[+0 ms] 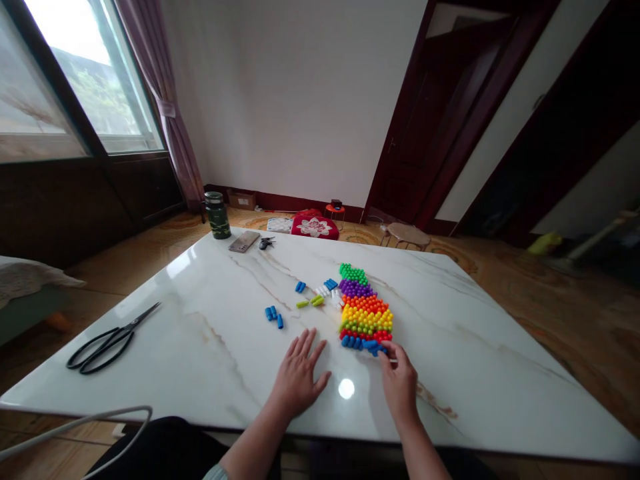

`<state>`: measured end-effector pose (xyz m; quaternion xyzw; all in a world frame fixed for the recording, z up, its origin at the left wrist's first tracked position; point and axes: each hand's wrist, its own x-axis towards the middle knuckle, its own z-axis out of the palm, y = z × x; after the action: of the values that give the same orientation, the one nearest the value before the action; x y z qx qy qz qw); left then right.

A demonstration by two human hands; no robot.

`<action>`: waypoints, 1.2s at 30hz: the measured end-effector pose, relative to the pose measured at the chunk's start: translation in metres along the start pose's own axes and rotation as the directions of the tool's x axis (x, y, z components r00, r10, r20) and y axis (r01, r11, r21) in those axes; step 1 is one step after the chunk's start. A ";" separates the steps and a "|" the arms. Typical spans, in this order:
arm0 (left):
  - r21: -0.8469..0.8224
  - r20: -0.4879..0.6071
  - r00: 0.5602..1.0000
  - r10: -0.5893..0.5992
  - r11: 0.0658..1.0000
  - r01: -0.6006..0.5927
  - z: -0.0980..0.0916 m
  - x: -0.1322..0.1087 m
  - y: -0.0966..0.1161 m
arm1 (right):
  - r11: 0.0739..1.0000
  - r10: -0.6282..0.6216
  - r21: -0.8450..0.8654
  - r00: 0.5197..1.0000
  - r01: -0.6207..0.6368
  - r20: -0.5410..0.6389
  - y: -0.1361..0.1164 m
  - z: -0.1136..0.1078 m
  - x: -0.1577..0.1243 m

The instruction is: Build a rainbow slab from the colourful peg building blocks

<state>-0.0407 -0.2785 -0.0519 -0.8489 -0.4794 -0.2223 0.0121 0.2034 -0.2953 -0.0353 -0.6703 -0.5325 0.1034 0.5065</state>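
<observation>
My left hand [300, 373] lies on the white table with fingers spread, holding nothing. My right hand [399, 377] has its thumb and fingertips closed around a small blue plastic piece [383, 349]; the fingers partly cover it. That piece touches the right part of a row of blue pieces [353, 343]. Behind this row lie bands of small round-ended pieces: red [365, 336], yellow [369, 316], orange [365, 304], purple [357, 288] and green [353, 273]. To the left are loose blue pieces [273, 314], lime pieces [317, 301] and white pieces [323, 291].
Black-handled scissors [113, 340] lie at the left of the marble-patterned table [200, 360]. A dark green bottle [217, 217], a phone [245, 241] and keys [267, 243] are at the far left corner. A white cable [100, 415] curves over the near left edge.
</observation>
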 end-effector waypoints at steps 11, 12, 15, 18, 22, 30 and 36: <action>0.034 0.008 1.000 0.006 0.999 -0.006 0.002 -0.001 -0.001 | 0.967 -0.230 -0.107 0.973 0.230 0.019 0.019 0.005 0.014; 0.031 0.009 1.000 0.005 1.000 -0.006 0.002 -0.001 -0.001 | 0.966 -0.237 -0.106 0.971 0.237 0.012 0.021 0.006 0.014; 0.020 0.011 1.000 0.001 1.000 -0.001 0.002 -0.001 -0.001 | 0.961 -0.260 -0.101 0.966 0.258 -0.004 0.026 0.008 0.013; 0.009 0.019 1.000 -0.004 1.000 0.004 0.002 -0.001 -0.001 | 0.961 -0.264 -0.102 0.963 0.257 -0.061 0.022 0.005 0.010; -0.010 0.048 0.999 -0.015 1.000 0.015 0.001 -0.001 -0.001 | 0.958 -0.286 -0.096 0.940 0.272 -0.184 -0.003 0.009 0.009; -0.113 0.117 0.991 -0.066 0.990 0.079 -0.005 0.000 0.003 | 0.879 -0.425 -0.097 0.859 0.468 0.287 -0.079 0.100 0.083; -0.219 0.183 0.978 -0.097 0.966 0.137 -0.008 0.000 0.002 | 0.618 -0.045 -0.588 0.770 0.522 0.636 -0.099 0.165 0.151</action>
<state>-0.0422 -0.2812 -0.0439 -0.8305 -0.4991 -0.2034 -0.1406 0.0937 -0.0861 0.0264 -0.6548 -0.7554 -0.0139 0.0194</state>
